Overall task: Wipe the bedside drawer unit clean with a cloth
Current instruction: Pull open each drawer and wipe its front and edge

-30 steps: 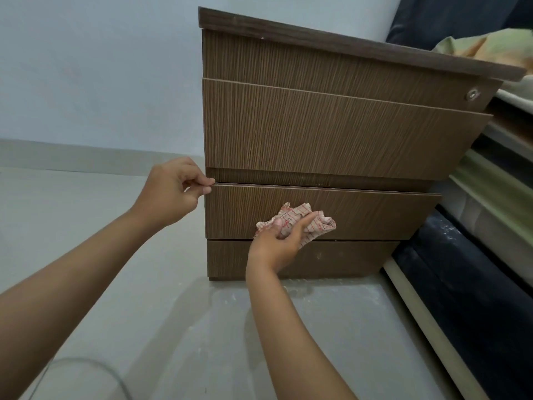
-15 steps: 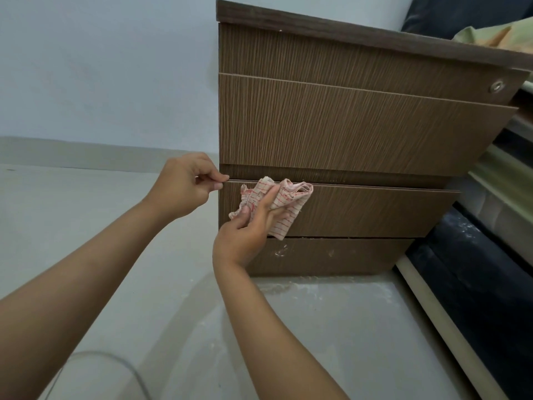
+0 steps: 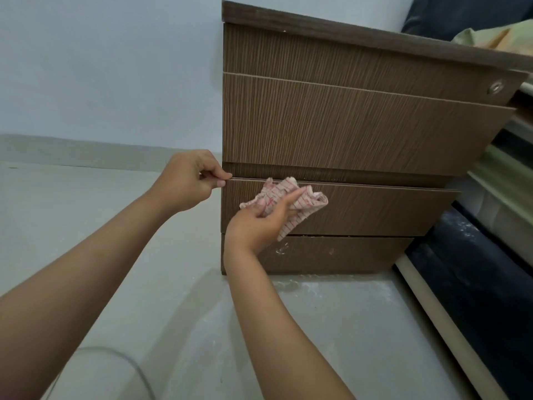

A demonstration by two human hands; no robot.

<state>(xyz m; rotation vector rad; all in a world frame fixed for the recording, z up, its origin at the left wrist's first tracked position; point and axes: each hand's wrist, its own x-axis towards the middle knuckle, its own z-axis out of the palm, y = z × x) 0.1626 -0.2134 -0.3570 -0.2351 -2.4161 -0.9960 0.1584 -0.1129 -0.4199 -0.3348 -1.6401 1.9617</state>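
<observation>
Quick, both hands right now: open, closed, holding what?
Left hand: closed, pinching the top corner of the lower drawer front.
Right hand: grip on the cloth, pressed against that drawer front.

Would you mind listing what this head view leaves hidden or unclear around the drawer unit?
- Drawer unit: top surface unseen from the low angle; right end cut by the frame edge.
- Cloth: partly covered by the right hand.
- Lower drawer: interior hidden behind its front, whose corner the left hand pinches.
</observation>
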